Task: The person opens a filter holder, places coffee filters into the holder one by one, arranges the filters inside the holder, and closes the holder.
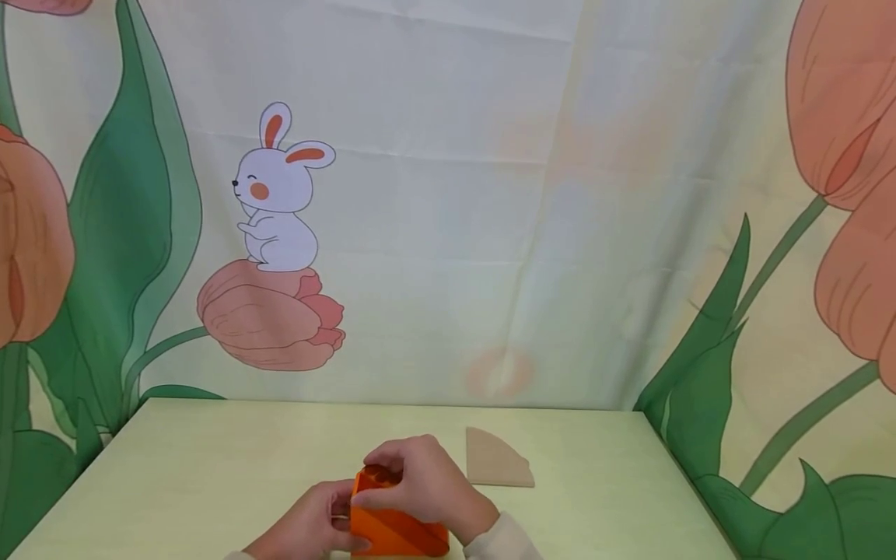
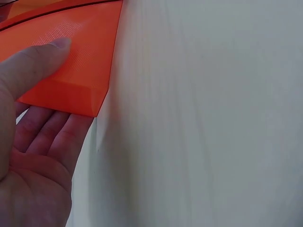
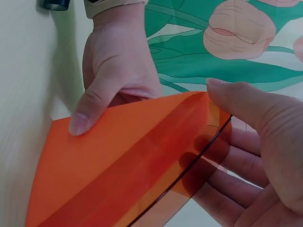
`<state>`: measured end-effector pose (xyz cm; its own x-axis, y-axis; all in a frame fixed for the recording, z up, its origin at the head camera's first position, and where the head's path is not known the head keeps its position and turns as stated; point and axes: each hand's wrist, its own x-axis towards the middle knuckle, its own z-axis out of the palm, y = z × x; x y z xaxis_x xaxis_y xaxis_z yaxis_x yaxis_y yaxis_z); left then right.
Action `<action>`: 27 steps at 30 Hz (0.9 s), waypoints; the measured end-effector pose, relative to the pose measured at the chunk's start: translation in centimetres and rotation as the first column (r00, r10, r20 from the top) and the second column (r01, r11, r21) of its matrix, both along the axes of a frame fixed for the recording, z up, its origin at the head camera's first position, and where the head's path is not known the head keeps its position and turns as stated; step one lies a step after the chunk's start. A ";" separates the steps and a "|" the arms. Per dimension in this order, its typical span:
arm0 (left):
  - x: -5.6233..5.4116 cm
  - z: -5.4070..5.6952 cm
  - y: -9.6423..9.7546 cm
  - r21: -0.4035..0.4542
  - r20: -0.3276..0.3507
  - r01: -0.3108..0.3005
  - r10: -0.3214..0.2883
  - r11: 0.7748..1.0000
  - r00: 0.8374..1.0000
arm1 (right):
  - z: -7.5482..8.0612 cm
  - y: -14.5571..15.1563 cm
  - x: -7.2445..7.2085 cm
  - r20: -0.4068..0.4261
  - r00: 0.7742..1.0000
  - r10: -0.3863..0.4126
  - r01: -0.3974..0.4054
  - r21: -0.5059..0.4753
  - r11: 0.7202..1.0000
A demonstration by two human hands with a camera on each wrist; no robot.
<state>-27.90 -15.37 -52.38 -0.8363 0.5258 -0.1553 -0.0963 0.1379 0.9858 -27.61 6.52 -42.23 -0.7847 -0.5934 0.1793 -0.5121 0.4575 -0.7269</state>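
Both hands hold an orange wedge-shaped plastic case (image 1: 392, 533) close to the front of the table. It has a solid orange face and a see-through orange part with a dark line along its edge. My left hand (image 1: 315, 517) grips one end, thumb flat on the face and fingers underneath, as the left wrist view shows. From above, my right hand (image 1: 430, 482) holds the upper end. In the right wrist view its thumb lies at the top corner, and its fingers (image 3: 218, 182) show partly through the see-through part. Whether anything lies inside I cannot tell.
A flat tan fan-shaped piece (image 1: 495, 460) with a small notch lies on the pale table (image 1: 231, 459), beyond the right hand. Behind the table hangs a printed cloth (image 1: 434, 202) with a rabbit and tulips. A dark object (image 3: 56, 4) shows at the right wrist view's corner.
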 end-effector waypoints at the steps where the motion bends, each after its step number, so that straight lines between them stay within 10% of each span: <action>1: 0.0 0.0 0.0 -0.006 0.000 -0.005 0.005 1.000 1.000 | 0.1 0.2 0.0 0.016 1.000 -0.003 0.003 -0.018 1.000; 27: 0.4 0.0 0.3 -0.060 -0.013 -0.083 0.082 0.995 0.997 | 0.2 8.7 -0.2 0.146 0.989 -0.025 0.062 -0.258 0.964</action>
